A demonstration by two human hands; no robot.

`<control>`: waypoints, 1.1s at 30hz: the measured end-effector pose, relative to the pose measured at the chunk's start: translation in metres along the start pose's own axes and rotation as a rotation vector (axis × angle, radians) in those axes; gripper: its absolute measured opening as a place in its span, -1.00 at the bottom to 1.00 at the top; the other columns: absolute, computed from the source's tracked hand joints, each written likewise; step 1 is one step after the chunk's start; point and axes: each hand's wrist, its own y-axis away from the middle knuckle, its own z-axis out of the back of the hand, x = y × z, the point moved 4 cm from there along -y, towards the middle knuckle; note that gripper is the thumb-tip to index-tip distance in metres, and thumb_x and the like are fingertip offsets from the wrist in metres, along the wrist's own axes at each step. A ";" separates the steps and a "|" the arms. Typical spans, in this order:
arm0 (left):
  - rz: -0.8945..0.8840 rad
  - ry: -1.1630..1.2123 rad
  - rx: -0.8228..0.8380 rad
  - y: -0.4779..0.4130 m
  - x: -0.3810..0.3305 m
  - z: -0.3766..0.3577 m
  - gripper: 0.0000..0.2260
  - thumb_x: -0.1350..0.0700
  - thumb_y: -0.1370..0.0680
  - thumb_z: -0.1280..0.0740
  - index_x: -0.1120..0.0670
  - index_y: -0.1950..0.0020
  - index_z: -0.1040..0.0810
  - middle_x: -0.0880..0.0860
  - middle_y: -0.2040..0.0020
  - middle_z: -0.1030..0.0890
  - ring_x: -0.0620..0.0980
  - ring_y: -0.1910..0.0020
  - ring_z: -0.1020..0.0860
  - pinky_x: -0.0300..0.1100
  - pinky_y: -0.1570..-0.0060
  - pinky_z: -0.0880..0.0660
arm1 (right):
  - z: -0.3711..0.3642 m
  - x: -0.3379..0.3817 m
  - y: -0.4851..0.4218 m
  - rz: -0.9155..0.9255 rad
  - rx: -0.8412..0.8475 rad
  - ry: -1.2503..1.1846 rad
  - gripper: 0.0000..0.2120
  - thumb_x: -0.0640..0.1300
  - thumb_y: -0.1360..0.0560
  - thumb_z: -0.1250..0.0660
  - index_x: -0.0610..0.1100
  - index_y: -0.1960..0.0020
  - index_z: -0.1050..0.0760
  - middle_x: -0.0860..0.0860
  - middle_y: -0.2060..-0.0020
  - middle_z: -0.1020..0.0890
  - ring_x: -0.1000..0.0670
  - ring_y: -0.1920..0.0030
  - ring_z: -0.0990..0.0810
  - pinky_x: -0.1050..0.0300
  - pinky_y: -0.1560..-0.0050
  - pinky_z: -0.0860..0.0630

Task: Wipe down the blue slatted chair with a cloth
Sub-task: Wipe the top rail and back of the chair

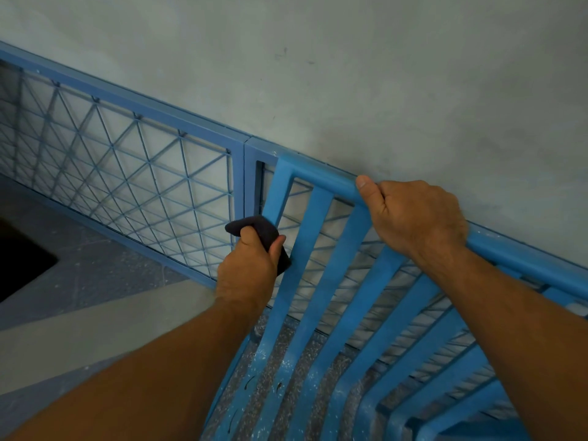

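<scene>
The right hand (pixel 413 214) gripped the chair (pixel 321 249) top rail, apparently steadying it, while at eight o'clock the left hand (pixel 251 268) clamped the cloth (pixel 254 227) against the outer slat.

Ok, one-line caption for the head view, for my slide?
Left hand holds a dark cloth against the end slat of the blue chair while the right hand grips its top rail.

My right hand (pixel 410 214) curls over the top rail of the blue slatted chair (pixel 318 249), thumb lying along the rail. My left hand (pixel 249 265) pinches a dark cloth (pixel 254 229) against the chair's outermost slat. Behind it a blue wire-mesh panel (pixel 127 173) lines the grey wall (pixel 350 74).
</scene>
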 end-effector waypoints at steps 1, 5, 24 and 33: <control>0.021 -0.037 0.016 0.001 0.001 0.000 -0.60 -0.24 -0.57 -0.15 0.10 -0.10 -0.31 0.13 0.07 -0.60 0.20 0.09 -0.59 0.10 0.12 -0.56 | 0.000 0.000 0.000 0.000 -0.006 0.003 -0.33 0.33 -0.58 0.23 -0.04 0.28 -0.48 0.01 0.44 -0.50 -0.01 0.45 -0.43 0.11 0.37 -0.27; 0.077 -0.131 0.059 0.009 0.005 0.002 -0.52 -0.29 -0.55 -0.11 0.12 -0.14 -0.32 0.14 0.10 -0.60 0.20 0.11 -0.60 0.08 0.14 -0.57 | 0.001 0.001 0.003 0.002 -0.054 0.003 -0.33 0.32 -0.58 0.21 -0.06 0.32 -0.45 0.00 0.47 -0.48 -0.02 0.48 -0.40 0.14 0.43 -0.21; -0.069 -0.392 0.024 0.043 0.028 -0.001 -0.59 -0.15 -0.61 -0.13 0.18 -0.20 -0.30 0.20 -0.06 -0.49 0.17 0.05 -0.55 -0.02 0.22 -0.52 | 0.001 0.000 0.003 0.008 -0.065 -0.015 -0.35 0.30 -0.61 0.20 -0.07 0.31 -0.44 -0.01 0.46 -0.46 -0.02 0.48 -0.37 0.14 0.46 -0.15; -0.013 0.009 -0.110 0.003 -0.016 0.004 -0.61 -0.24 -0.57 -0.17 0.09 -0.11 -0.33 0.13 -0.04 -0.54 0.16 0.02 -0.54 0.11 0.09 -0.52 | 0.000 -0.001 0.004 0.010 -0.079 -0.016 -0.34 0.29 -0.61 0.20 -0.08 0.32 -0.43 -0.03 0.45 -0.46 -0.04 0.47 -0.38 0.14 0.45 -0.17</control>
